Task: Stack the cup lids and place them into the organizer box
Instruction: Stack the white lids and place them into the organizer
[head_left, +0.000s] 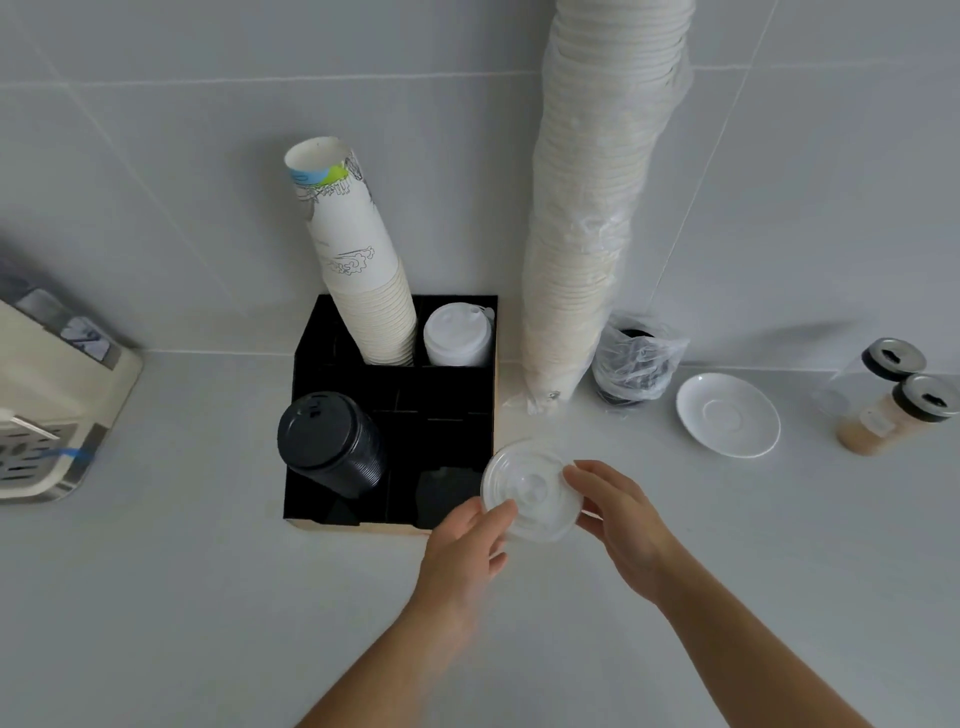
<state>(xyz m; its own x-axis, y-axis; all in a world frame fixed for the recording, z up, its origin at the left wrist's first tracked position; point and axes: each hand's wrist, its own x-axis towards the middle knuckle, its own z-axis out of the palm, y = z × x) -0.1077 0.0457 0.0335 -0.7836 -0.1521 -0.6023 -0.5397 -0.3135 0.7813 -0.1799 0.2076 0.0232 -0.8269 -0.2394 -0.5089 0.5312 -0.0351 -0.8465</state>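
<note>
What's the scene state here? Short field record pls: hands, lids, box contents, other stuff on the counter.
left hand: on the near-left edge of the clear lids
right hand: on their right edge
clear lids: held between both hands, beside the box's front right corner, not inside yet
organizer box: black, divided
box contents: paper cups back; white lids back right; black lids front left
counter, right: wrapped cup stack, saucer, two jars

I can read no words or numbers anywhere here. The stacked paper cups (345, 228) at the far left carry only line drawings and a blue-green band.
</note>
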